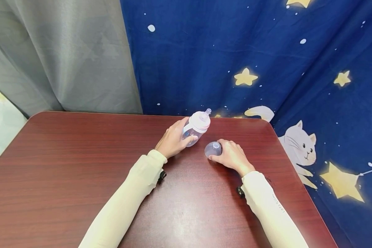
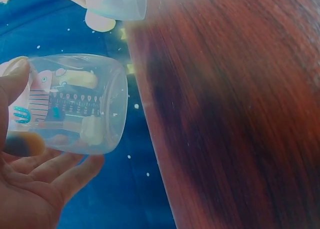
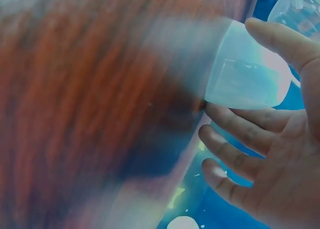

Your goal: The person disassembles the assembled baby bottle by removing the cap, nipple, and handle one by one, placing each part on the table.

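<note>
My left hand [image 1: 174, 138] grips a clear baby bottle [image 1: 193, 133] with a pale pink-white collar and a soft nipple [image 1: 207, 111] pointing up and to the right. In the left wrist view the bottle [image 2: 80, 101] shows a printed animal and measuring marks, with thumb and fingers on either side of its body. To the right, my right hand [image 1: 234, 156] holds a translucent dome-shaped bottle cap [image 1: 213, 149] between thumb and fingers. The right wrist view has this cap [image 3: 247, 71] with its wide rim close against the table, the other fingers [image 3: 225, 179] spread below.
A reddish-brown wooden table [image 1: 65, 165] with rounded far corners lies under both hands. Behind its far edge hang a grey curtain [image 1: 77, 51] and a blue curtain [image 1: 198, 51] with stars and a cat.
</note>
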Demonstrator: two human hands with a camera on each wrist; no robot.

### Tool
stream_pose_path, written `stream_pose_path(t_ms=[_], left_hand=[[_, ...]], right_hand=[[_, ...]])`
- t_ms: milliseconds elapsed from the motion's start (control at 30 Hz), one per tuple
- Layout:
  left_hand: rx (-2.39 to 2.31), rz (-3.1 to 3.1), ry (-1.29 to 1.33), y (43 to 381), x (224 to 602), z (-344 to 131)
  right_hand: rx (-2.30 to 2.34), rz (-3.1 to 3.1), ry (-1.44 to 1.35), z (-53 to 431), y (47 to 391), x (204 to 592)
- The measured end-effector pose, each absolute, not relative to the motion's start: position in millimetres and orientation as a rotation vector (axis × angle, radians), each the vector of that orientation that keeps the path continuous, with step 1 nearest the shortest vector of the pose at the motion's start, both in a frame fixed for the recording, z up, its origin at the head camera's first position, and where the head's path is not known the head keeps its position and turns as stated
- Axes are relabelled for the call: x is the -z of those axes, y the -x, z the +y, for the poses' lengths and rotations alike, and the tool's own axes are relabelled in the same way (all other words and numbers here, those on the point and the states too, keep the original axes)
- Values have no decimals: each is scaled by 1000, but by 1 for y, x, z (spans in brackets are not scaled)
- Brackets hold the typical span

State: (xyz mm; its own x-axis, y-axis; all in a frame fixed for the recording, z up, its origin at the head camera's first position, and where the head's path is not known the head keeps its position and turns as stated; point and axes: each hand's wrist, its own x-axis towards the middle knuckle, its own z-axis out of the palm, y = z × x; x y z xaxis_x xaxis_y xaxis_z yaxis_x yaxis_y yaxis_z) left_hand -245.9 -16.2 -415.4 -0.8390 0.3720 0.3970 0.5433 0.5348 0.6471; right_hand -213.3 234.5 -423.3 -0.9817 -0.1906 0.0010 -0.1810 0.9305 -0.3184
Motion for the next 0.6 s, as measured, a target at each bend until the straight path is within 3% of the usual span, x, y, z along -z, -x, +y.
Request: stream_pose_path(t_ms=[400,600], left_hand=[[1128,-2557,797,244,417,-10],[1107,-2553,795,243,417,-10]], right_hand=[[1108,3229,141,200,218,398],[1166,3265,67,185,221,392]])
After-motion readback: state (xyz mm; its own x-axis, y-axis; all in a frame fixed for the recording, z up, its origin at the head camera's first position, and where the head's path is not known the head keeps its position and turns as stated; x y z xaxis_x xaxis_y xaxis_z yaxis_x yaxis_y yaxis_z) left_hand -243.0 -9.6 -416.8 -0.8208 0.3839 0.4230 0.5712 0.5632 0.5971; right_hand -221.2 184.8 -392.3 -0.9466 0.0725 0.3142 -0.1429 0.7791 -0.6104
